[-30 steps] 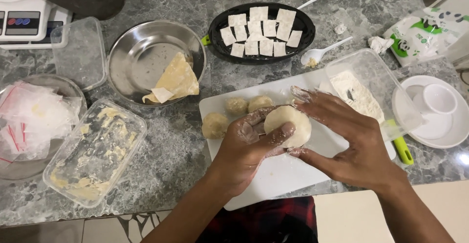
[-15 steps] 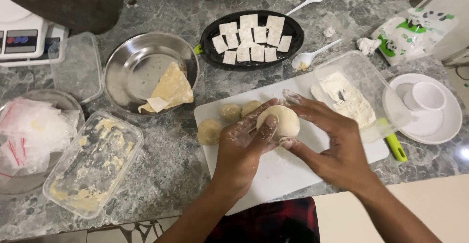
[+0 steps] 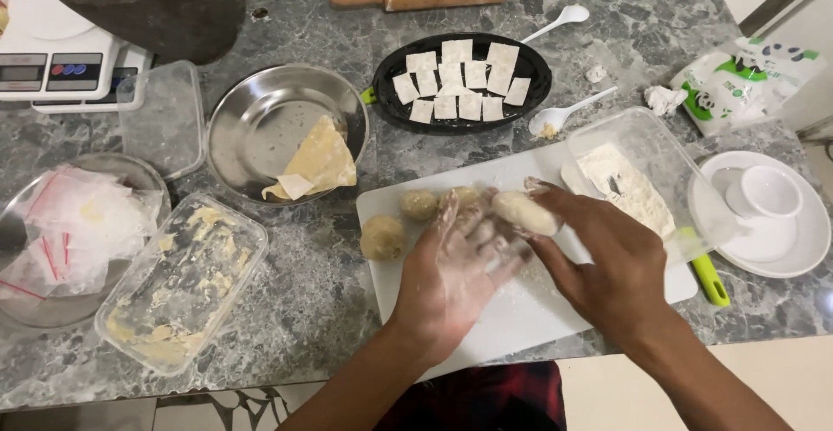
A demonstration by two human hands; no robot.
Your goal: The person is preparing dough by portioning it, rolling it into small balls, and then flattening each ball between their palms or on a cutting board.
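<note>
I see a pale beige dough piece (image 3: 523, 212) on a white cutting board (image 3: 521, 318) at the table's near edge. The table (image 3: 330, 310) is grey, veined marble. White squares (image 3: 460, 80) fill a black tray (image 3: 538, 67) toward the far edge. My left hand (image 3: 455, 266) is dusted white.

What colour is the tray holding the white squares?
Black, an oval tray, seen clearly in the head view.

Left hand (image 3: 455, 262) hides part of the dough piece (image 3: 523, 212); scale (image 3: 52, 62) cut off.
</note>
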